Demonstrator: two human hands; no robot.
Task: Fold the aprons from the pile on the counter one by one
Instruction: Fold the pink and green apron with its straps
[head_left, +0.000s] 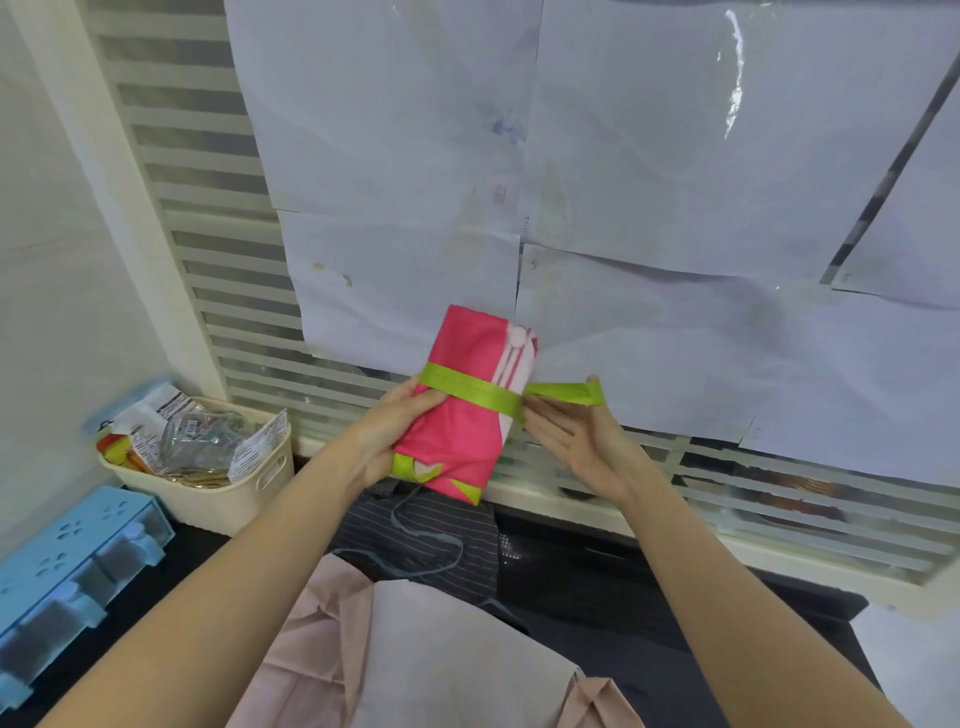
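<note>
A pink apron (467, 415) folded into a small packet is held up in the air above the counter. My left hand (392, 436) grips its left side, thumb across the front. A lime-green strap (470, 391) is wound across the packet. My right hand (576, 436) holds the strap's loose end (569, 393) out to the right, pinched between thumb and fingers. Below lie a dark pinstriped apron (415, 535) with a grey tie and a beige-pink apron (415, 660) on the black counter (597, 577).
A cream basket (218, 483) full of packets stands at the left on the counter. A light blue drawer organiser (67, 566) sits at the far left edge. White paper sheets (649, 208) hang on the blinds behind.
</note>
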